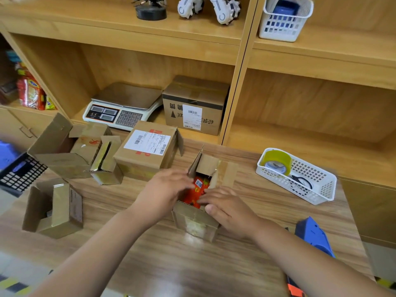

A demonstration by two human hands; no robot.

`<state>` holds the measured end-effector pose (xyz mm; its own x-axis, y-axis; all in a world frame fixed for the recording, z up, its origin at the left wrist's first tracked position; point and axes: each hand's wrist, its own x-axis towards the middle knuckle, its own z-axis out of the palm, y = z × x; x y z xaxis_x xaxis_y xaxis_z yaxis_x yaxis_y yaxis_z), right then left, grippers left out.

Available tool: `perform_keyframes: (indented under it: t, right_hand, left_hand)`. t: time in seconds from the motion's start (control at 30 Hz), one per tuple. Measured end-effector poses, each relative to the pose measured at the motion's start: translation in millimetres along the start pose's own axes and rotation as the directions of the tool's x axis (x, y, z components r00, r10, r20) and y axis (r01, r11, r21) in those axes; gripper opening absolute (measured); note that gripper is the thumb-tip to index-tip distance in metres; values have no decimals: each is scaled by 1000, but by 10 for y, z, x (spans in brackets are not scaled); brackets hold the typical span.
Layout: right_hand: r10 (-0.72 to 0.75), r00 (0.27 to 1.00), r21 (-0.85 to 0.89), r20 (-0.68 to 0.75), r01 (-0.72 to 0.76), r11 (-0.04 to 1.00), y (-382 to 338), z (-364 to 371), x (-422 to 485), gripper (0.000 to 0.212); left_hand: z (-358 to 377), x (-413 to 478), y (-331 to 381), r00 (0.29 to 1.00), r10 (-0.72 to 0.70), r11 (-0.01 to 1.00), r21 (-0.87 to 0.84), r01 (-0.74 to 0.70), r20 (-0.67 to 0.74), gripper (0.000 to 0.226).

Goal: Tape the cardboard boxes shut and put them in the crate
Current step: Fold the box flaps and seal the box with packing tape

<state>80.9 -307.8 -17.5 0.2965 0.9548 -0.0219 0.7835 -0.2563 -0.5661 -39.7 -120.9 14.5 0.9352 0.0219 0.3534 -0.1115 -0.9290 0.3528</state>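
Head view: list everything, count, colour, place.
open cardboard box holding a red packet: 1, brown, table centre
other cardboard boxes: about 5, brown, table left
sealed labelled cardboard box: 1, brown, shelf
weighing scale: 1, white, shelf
plastic mesh basket holding tape roll, scissors: 1, white, table right
tape dispenser: 1, blue, table's right edge
latticed crate: 1, black, far left
left hand: at the open box
right hand: on the packet

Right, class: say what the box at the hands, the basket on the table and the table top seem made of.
Box: brown matte cardboard, creased fold-out flaps. Basket: white, likely plastic, moulded grid walls. Table top: wood grain, glossy glare; possibly laminate.
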Motion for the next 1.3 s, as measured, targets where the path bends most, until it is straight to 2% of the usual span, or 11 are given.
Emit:
perform_keyframes:
  t: [0.03, 0.1, 0.2, 0.27, 0.4, 0.53, 0.63, 0.7, 0.83, 1.0, 1.3]
  right_hand:
    - [-3, 999, -31, 38, 4, 1000, 9, 2, 26, 71]
    - [-7, 993, -97, 114, 19, 995, 27, -3, 62, 77]
    - [-26, 991, -131, 128, 43, 990, 55, -21, 90, 88]
    - [-37, 994, -152, 103, 53, 987, 55, -29, 86, 89]
    - [-70, 998, -214, -6, 67, 975, 16, -31, 38, 73]
    - [-91, 995, -291, -42, 75, 954, 69, -78, -86, 77]
    - [-78, 996, -317, -30, 64, 946, 101, -89, -145, 82]
    - [-71, 997, -318, -34, 57, 946, 114, -76, -148, 84]
    - [-55, 998, -358, -10, 48, 933, 148, -55, -136, 89]
    - [-46, 999, -371, -2, 42, 928, 173, -71, -144, 81]
    - [-51, 998, -280, 43, 61, 958, 181, -201, -188, 78]
  left_hand:
    - [-6, -26, -6, 999, 29, 999, 22, -29, 20, 31]
    - [-11, -92, -9, 993, -69, 997, 27, 67, 99, 23]
    - [10, -183, -98, 976, -170, 978, 146, 150, 139, 52]
    - [-7, -195, -124, 977, -159, 970, 206, 128, 141, 55]
    - [17, -204, -168, 978, -141, 971, 215, 106, 154, 26]
    - [63, -249, -159, 979, -159, 981, 129, 142, 130, 9]
    - [126, -238, -95, 961, -247, 964, 130, 231, 124, 31]
    - [153, -193, -29, 968, -215, 963, 194, 188, 131, 47]
    - [222, -32, 115, 985, -9, 959, 279, -40, 170, 59]
    - [332, 99, 234, 963, 130, 966, 188, -176, 236, 45]
    - [278, 30, 94, 966, 29, 991, 119, -61, 258, 18]
